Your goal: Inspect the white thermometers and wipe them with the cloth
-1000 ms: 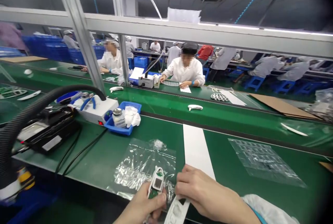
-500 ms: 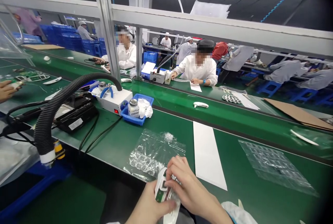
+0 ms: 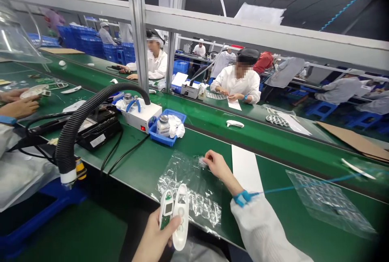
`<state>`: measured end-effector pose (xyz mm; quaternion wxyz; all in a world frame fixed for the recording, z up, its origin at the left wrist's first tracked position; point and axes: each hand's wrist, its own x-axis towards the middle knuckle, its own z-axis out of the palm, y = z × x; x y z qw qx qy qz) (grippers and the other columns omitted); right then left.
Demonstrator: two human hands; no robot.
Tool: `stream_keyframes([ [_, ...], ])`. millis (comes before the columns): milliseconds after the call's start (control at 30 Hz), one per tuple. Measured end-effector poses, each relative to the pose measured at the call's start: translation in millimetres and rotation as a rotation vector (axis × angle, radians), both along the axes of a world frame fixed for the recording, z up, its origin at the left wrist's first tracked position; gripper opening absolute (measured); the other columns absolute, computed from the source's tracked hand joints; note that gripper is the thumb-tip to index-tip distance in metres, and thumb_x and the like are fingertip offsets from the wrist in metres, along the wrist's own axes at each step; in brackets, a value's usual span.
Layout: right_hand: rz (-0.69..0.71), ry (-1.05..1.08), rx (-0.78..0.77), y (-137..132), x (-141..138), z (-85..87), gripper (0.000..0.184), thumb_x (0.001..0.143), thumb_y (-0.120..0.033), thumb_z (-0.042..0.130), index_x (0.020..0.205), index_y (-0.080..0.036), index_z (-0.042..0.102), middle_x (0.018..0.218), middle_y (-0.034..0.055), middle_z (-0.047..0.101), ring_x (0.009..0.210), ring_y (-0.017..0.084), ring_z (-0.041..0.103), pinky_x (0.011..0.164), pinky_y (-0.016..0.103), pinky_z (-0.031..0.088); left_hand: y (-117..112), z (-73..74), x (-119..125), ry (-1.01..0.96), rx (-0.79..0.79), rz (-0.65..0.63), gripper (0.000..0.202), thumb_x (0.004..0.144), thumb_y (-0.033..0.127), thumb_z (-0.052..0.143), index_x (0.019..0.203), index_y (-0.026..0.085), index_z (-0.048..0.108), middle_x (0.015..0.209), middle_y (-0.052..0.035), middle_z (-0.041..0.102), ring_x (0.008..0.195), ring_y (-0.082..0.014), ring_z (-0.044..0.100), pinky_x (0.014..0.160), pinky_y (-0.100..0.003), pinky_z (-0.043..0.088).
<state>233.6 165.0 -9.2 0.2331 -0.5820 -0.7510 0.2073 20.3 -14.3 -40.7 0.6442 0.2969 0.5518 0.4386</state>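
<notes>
My left hand holds two slim white plastic shell halves side by side, thumb across them. One is a shell half with a green circuit board and a small dark display. Its neighbour is a white cover half with a window near the top and round marks. My right hand reaches over the bench, fingertips pinched at a small clump of clear film; what sits between the fingertips is too small to make out. Below it lies a clear plastic sheet with several moulded pockets.
A white paper strip and another clear pocketed sheet lie to the right. A blue tray holds a bottle and tissue. A black extraction hose arches at left. A white shell lies on the green belt. Co-workers sit opposite and left.
My right hand has left the shell parts and moved up and forward to the film clump. The two halves now show side by side in my left hand. The view has shifted slightly.
</notes>
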Motion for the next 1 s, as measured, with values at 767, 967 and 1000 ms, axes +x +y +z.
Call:
stream_keyframes([
  [767, 0.064, -0.02, 0.181, -69.3, -119.8, -33.9, 0.019, 0.092, -0.02, 0.046, 0.077, -0.018, 0.059, 0.079, 0.0033, 0.062, 0.073, 0.018, 0.055, 0.076, 0.033, 0.035, 14.7, -21.7, -48.2, 0.383, 0.122, 0.273, 0.023, 0.075, 0.035, 0.066, 0.088, 0.015, 0.068, 0.08, -0.0061, 0.072, 0.081, -0.0256, 0.064, 0.073, -0.03, 0.048],
  [967, 0.019, 0.467, -0.08, -81.8, -105.6, 2.8, 0.022, 0.084, -0.034, 0.057, 0.068, -0.018, 0.057, 0.063, -0.0013, 0.053, 0.057, 0.013, 0.044, 0.057, 0.026, 0.036, 6.8, -9.4, -42.4, 0.31, 0.11, 0.295, 0.026, 0.074, 0.041, 0.069, 0.081, 0.016, 0.066, 0.078, -0.0058, 0.072, 0.073, -0.0219, 0.064, 0.066, -0.028, 0.05],
  [1000, 0.027, 0.515, -0.184, -84.5, -102.3, 9.5, 0.023, 0.082, -0.035, 0.059, 0.067, -0.018, 0.058, 0.06, -0.0022, 0.052, 0.055, 0.012, 0.042, 0.054, 0.025, 0.035, 6.2, -5.2, -40.2, 0.293, 0.109, 0.291, 0.027, 0.074, 0.042, 0.07, 0.08, 0.016, 0.066, 0.076, -0.0049, 0.071, 0.072, -0.0211, 0.063, 0.065, -0.027, 0.049],
])
